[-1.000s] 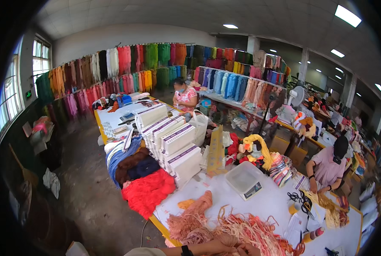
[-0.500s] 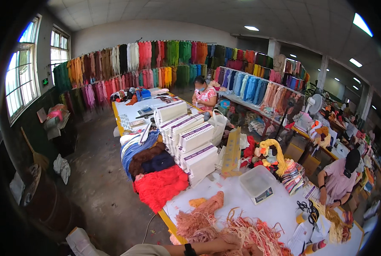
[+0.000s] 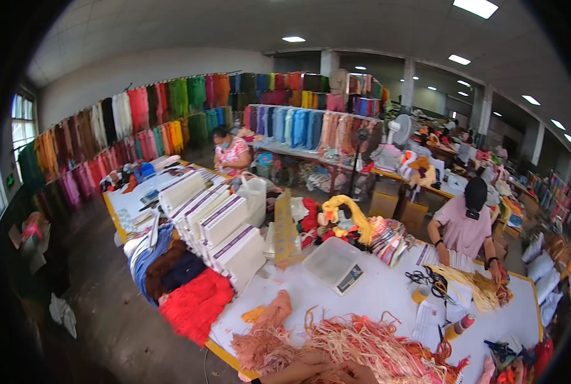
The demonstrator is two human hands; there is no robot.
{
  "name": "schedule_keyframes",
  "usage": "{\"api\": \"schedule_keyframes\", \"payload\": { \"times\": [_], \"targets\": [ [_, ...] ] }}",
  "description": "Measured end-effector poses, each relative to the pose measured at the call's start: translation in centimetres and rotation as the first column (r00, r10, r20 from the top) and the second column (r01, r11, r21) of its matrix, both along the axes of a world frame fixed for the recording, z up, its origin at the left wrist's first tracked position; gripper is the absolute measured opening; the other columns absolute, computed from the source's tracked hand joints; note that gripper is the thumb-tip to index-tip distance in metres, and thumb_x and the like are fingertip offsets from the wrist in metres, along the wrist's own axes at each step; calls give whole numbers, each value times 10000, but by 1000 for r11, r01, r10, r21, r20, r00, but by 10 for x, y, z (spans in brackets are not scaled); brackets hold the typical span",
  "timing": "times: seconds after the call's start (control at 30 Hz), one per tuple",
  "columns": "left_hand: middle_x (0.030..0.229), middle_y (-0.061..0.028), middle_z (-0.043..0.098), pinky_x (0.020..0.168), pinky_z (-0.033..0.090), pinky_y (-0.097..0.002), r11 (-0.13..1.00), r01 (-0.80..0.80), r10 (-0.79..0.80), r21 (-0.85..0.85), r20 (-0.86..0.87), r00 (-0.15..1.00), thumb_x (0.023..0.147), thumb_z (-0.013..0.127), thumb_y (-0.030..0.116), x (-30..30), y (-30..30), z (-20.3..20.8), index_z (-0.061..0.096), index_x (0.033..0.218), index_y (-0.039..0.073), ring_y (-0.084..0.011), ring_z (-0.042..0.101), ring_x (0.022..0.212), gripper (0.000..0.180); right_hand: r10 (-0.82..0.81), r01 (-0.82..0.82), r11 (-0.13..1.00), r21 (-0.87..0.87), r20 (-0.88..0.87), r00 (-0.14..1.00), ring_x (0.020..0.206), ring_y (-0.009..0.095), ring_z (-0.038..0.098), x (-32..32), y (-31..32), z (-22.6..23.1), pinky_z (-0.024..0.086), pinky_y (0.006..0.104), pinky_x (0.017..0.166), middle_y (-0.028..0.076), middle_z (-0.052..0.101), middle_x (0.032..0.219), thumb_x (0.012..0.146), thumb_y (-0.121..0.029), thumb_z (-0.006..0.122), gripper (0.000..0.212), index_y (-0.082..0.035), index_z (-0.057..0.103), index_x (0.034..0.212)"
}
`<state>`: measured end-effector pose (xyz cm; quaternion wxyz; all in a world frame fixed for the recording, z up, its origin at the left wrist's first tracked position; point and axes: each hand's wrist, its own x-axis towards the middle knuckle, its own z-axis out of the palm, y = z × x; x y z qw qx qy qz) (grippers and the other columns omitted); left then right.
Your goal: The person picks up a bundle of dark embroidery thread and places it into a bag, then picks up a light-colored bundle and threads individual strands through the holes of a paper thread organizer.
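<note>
Gripping pink yarn (image 3: 284, 358), apparently, are left hand (image 3: 319, 367) and cropped right hand (image 3: 356, 372).

at the near edge of the scene, the person's left hand (image 3: 317, 368) is bare, and so is the stretch of forearm (image 3: 285, 373) to the left of it. a black band (image 3: 256, 381) rings the left wrist, only a small dark piece of it showing before the view cuts off. the right hand (image 3: 356, 372), also bare, shows partly, its lower part cropped away.
</note>
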<state>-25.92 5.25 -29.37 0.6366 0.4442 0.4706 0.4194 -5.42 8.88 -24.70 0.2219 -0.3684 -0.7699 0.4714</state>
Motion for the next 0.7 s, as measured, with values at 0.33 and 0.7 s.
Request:
{"api": "schedule_keyframes", "payload": {
  "times": [0.33,0.7],
  "targets": [
    [871,-29,613,676,473,-231,999,-9,15,-39,155,988,908,608,86,3,7,3,628,942,20,-114,566,787,77,-65,65,997,33,-12,998,754,179,604,6,-4,-12,478,305,674,87,645,821,908,-152,611,124,-50,612,978],
    [846,-23,610,654,477,-230,995,43,-21,-95,229,973,902,594,65,-14,8,-5,620,947,28,-112,568,767,63,-102,101,995,26,65,993,730,201,594,-14,-8,5,472,316,655,105,632,801,900,-155,604,122,-60,613,976]
  ]
}}
